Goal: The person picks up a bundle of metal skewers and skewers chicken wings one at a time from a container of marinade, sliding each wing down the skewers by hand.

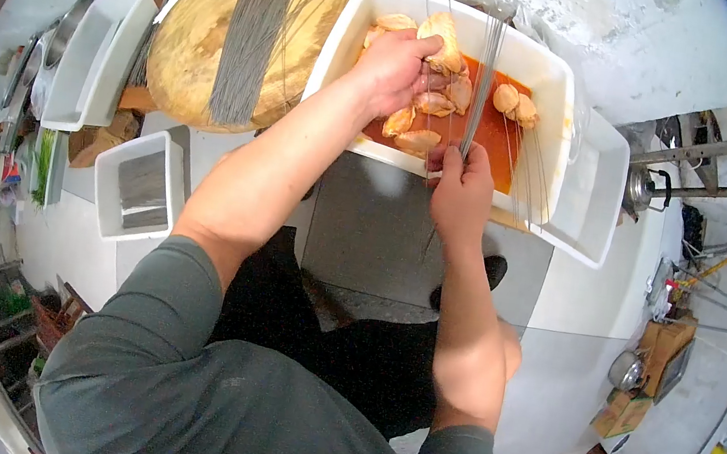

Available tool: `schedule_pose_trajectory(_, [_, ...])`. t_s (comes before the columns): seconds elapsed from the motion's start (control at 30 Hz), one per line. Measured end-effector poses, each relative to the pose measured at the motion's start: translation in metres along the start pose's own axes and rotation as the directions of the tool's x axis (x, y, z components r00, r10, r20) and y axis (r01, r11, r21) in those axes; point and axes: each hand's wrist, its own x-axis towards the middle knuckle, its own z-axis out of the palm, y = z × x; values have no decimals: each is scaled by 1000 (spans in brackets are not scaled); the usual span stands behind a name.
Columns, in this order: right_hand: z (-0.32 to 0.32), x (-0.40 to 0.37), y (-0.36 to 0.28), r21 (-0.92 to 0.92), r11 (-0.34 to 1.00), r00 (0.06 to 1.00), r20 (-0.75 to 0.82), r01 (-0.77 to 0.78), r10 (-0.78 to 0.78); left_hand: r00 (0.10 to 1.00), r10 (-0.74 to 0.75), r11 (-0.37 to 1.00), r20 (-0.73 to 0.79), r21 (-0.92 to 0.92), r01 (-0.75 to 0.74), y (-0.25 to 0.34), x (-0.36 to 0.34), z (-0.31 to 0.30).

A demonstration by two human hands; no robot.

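My left hand point(391, 73) is closed around a raw chicken wing piece point(442, 41), held up over a white tub point(350, 35). My right hand point(463, 190) grips a bundle of thin metal skewers point(482, 86) standing up across the tub's near side. More marinated chicken pieces point(418, 142) lie in the tub below my left hand, in reddish-orange liquid point(477, 145). To the right, skewered chicken pieces point(515, 106) rest in the tub, their skewers reaching over the near rim. Whether a skewer has entered the held piece is too fine to tell.
Left of the tub, a round wooden chopping block point(187, 44) bears a pile of skewers point(254, 44). A small white bin point(110, 182) stands on the floor, left. Another white tub point(606, 187) adjoins on the right. A kettle point(639, 187) sits beyond it.
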Motion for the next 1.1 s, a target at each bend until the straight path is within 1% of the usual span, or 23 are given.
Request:
schedule_pose_trajectory(0.07, [0, -11, -15, 158, 979, 991, 66, -126, 117, 1000, 18, 1000, 5, -5, -18, -2, 6, -6])
schedule_pose_trajectory(0.1, [0, -15, -20, 232, 954, 980, 104, -191, 171, 999, 35, 999, -18, -3, -35, 3, 1, -2])
schedule_pose_trajectory(0.17, [-3, -19, -17, 232, 952, 974, 150, -199, 167, 996, 68, 998, -64, 3, -68, 12, -7, 8])
schedule_pose_trajectory(0.2, [-5, -20, -16, 232, 952, 971, 172, -202, 164, 996, 66, 998, -56, 0, -66, 13, -6, 7])
schedule_pose_trajectory(0.27, [-10, -20, -17, 189, 970, 983, 128, -155, 132, 998, 55, 998, -37, -7, -56, 14, -3, 1])
schedule_pose_trajectory(0.37, [-30, -13, -18, 171, 978, 991, 82, -119, 107, 998, -11, 996, -57, 87, 16, 16, -6, 1])
schedule_pose_trajectory(0.4, [-39, -9, -18, 174, 978, 992, 73, -113, 102, 1000, -16, 984, 10, 179, 14, 10, 4, -10])
schedule_pose_trajectory(0.5, [-70, 2, -20, -6, 988, 987, -38, -155, 155, 999, -16, 992, -34, 122, 20, 9, -2, -1])
schedule_pose_trajectory(0.6, [-99, 15, -12, -127, 984, 989, -97, -128, 116, 999, 11, 983, -48, 185, -2, 7, -1, 0])
schedule_pose_trajectory(0.7, [-110, 25, -4, -129, 984, 977, -190, -126, 101, 1000, -1, 984, 6, 177, 0, 5, 3, -3])
schedule_pose_trajectory(0.73, [-110, 27, -2, -89, 990, 972, -218, -111, 90, 1000, -10, 982, 24, 191, 5, 5, 3, -4])
schedule_pose_trajectory(0.8, [-112, 27, -5, -21, 988, 965, -218, -151, 143, 998, -24, 976, 57, 218, 11, 7, 1, -5])
schedule_pose_trajectory(0.83, [-112, 27, -7, 13, 985, 962, -215, -171, 169, 999, -21, 975, 42, 220, 12, 8, 0, -4])
schedule_pose_trajectory(0.93, [-114, 31, -2, 1, 987, 974, -160, -161, 159, 1000, -18, 974, 12, 225, 15, 8, -3, -1])
schedule_pose_trajectory(1.03, [-106, 30, -7, 102, 979, 959, -204, -177, 195, 1000, -19, 973, 16, 230, 15, 7, -4, -1])
schedule_pose_trajectory(1.1, [-105, 34, 1, 178, 965, 957, -185, -192, 225, 1000, -18, 972, 20, 234, 13, 7, -4, -1])
